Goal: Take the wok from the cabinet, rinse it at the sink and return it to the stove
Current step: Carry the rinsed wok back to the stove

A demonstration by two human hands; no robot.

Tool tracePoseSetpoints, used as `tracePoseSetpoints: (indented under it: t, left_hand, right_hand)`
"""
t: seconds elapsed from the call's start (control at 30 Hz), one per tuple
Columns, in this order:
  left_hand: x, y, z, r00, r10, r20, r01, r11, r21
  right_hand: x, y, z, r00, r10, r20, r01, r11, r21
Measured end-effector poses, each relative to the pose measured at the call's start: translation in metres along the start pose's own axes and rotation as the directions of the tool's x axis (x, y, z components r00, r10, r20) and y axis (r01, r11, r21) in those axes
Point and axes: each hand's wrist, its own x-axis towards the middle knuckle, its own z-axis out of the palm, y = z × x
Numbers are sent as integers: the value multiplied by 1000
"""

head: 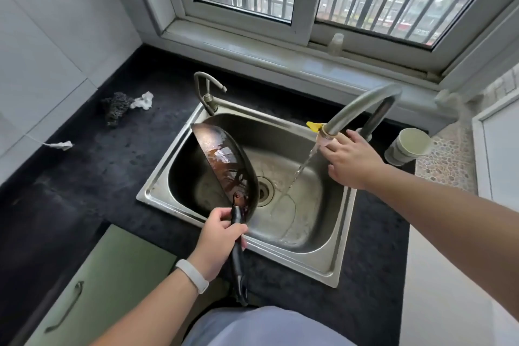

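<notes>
Bare forearms, no sleeves; white band (pixel 192 275) on L wrist; pale blue-grey garment (pixel 264 327) at bottom.

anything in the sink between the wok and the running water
Nothing visible does. The wok, tilted on edge in the left hand, sits left of the drain; the stream from the faucet, which the right hand touches, lands right of it on bare sink floor.

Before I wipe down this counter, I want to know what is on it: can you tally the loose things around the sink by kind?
Steel wool scourers: 1, the steel wool scourer back left.
Crumpled white paper scraps: 2, paper scrap touching the scourer, paper scrap at the left wall.
Paper cups: 1, the paper cup right of the sink.
Total: 4
</notes>
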Motion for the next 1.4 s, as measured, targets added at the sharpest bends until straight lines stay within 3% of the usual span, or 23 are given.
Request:
tracePoseSetpoints:
  t: [0.23,0.33,0.5,0.57,0.67,0.83,1.0,1.13,1.2,1.4]
  left_hand:
    - [-3,-4,6,1000,21,-15,-22,999,-37]
    - [-5,-5,8,999,30,-25,-30,999,-23]
    - [-9,-8,13,999,41,-33,-41,999,8]
    - [-9,-11,18,998,54,-27,-53,998,41]
    - [-10,-16,29,998,55,-35,-54,998,28]
    - [-5,-23,53,993,48,-109,-58,994,-90]
    - [-2,-27,75,987,34,-159,-57,988,-141]
    - [-1,-27,88,982,11,-191,-44,985,-167]
    - [-1,-27,94,981,7,-191,-42,983,-179]
    - [2,-35,107,985,-33,-168,0,980,-198]
  right_hand:
    - [-17,14,12,991,33,-129,-30,999,24]
    - [-22,9,10,991,69,-111,-63,996,61]
    - [-43,-28,-8,984,154,-92,-121,946,300]
    - [-63,-58,-21,987,162,-1,-134,820,557]
    - [-86,-110,-41,966,41,257,-249,430,868]
    - [-102,-169,-46,922,-36,387,-387,3,922]
    - [-112,-187,-27,917,27,397,-390,-146,909]
    - [-111,-181,-18,880,-44,473,-465,-288,837]
    - [-108,-178,-14,866,-65,496,-491,-303,817]
    - [-110,-179,1,872,-35,487,-482,-222,847]
